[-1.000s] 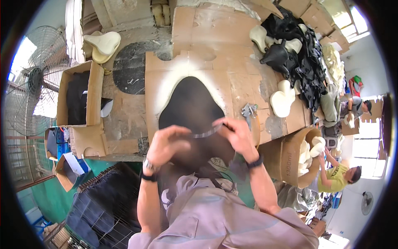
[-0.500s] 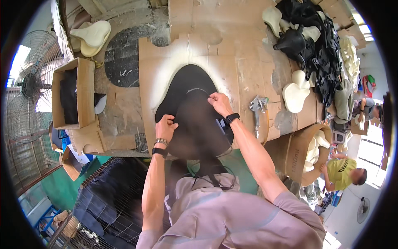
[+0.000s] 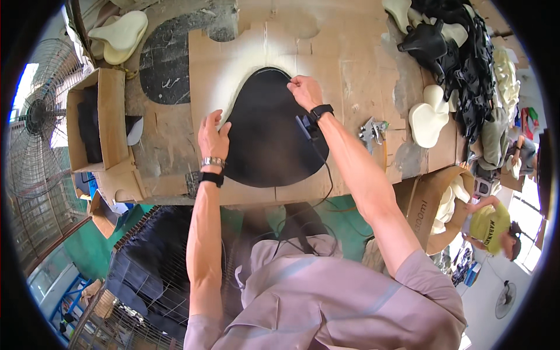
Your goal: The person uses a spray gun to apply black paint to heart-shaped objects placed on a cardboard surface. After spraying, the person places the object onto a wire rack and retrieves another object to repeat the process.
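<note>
A black, rounded saddle-shaped sheet (image 3: 271, 131) lies on cardboard over the workbench, broad end toward me. A thin pale line runs along its far edge. My right hand (image 3: 307, 93) pinches the sheet's far right edge between thumb and fingers. At the left edge, my left hand (image 3: 213, 135) has its fingers stretched out and thumb apart; its fingertips are close to the sheet, but I cannot tell whether they press on it. A small dark device (image 3: 305, 127) with a cable is by my right wrist.
Whitish residue (image 3: 248, 73) rings the sheet's far end on the cardboard (image 3: 344, 76). A metal spray gun (image 3: 371, 132) lies to the right. Cream foam saddle pads (image 3: 426, 125) and black saddle shells (image 3: 424, 44) are piled beyond it. A box (image 3: 116, 119) stands left; a person (image 3: 490, 227) is far right.
Both hands have moved away from me, carrying the sheet's far edge to the far end of the black shape beneath. My left fingers have straightened from a pinch. The whole view has shifted slightly.
</note>
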Motion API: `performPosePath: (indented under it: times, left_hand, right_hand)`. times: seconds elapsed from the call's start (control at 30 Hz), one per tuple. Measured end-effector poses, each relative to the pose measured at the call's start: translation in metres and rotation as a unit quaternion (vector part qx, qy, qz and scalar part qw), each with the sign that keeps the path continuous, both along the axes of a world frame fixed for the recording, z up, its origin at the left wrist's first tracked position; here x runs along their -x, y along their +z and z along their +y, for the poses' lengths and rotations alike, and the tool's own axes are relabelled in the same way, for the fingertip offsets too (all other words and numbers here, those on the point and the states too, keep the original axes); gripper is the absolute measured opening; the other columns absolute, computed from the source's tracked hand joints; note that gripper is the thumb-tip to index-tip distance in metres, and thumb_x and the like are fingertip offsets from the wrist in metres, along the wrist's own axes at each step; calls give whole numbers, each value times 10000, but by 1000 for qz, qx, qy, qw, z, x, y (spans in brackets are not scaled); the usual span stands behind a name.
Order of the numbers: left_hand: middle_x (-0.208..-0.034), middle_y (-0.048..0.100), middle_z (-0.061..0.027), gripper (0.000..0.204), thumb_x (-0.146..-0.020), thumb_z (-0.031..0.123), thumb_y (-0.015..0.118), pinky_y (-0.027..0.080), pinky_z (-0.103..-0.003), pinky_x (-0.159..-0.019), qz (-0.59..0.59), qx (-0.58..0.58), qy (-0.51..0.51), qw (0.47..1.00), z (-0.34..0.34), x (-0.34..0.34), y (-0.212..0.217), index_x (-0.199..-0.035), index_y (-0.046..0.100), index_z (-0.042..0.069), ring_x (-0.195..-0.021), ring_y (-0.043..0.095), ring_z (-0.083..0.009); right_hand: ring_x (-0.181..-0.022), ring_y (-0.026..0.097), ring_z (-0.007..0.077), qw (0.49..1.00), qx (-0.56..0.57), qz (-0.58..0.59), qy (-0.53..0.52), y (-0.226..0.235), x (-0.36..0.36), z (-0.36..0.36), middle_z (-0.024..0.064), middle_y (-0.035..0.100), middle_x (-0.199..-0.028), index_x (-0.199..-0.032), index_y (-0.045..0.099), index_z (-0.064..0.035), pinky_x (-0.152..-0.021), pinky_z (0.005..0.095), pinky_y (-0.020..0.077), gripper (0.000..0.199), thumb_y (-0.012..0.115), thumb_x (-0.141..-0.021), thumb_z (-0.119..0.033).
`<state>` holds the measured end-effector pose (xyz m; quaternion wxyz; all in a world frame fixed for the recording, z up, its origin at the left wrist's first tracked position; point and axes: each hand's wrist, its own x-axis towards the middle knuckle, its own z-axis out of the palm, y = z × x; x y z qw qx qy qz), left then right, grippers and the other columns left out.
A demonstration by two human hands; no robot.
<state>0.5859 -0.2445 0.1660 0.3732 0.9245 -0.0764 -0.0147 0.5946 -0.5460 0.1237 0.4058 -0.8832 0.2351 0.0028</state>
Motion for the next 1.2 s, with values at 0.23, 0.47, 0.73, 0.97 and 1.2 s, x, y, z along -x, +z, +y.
performPosePath:
  times: [0.23,0.47,0.73,0.97,1.2]
  left_hand:
    - [-1288,596,-151,281,-768,49,736,408,-526,-1103,-77,-20,-170,982,-11,124,20,-1034,645,42,-1264,532,-376]
    - [-1655,222,-203,499,-825,251,738,125,-608,-1228,51,-100,-229,967,-7,172,10,-1230,575,10,-1551,139,-394]
    - [-1665,204,-196,812,-970,489,467,55,-613,-1232,115,-310,-282,901,-2,168,-48,-1587,243,11,-1546,139,-403]
    - [-1701,7,-186,1105,-861,785,441,-17,-636,-1221,68,-235,-248,937,1,171,-45,-1604,187,8,-1566,-40,-388]
    - [-1703,-10,-178,1103,-865,788,435,-30,-632,-1220,102,-239,-242,935,10,167,-50,-1611,171,19,-1565,-57,-385]
  right_hand:
    - [-967,674,380,991,50,-119,-24,28,25,9,202,718,-1041,-1187,677,-30,-857,451,534,345,691,-912,-238]
    - [-1346,503,372,954,144,-149,215,69,142,95,185,563,-1420,-1360,575,-1,-1092,460,437,518,684,-891,-191]
    - [-1450,391,347,851,96,-169,487,62,139,180,133,466,-1537,-1413,534,-27,-1186,477,334,582,628,-905,-294]
    - [-1400,419,384,905,368,-37,209,10,-13,38,183,499,-1479,-1340,591,-68,-1150,573,309,509,610,-917,-352]
    - [-1450,346,437,895,364,-124,228,76,47,24,289,395,-1538,-1464,404,75,-1216,482,270,666,597,-946,-297]
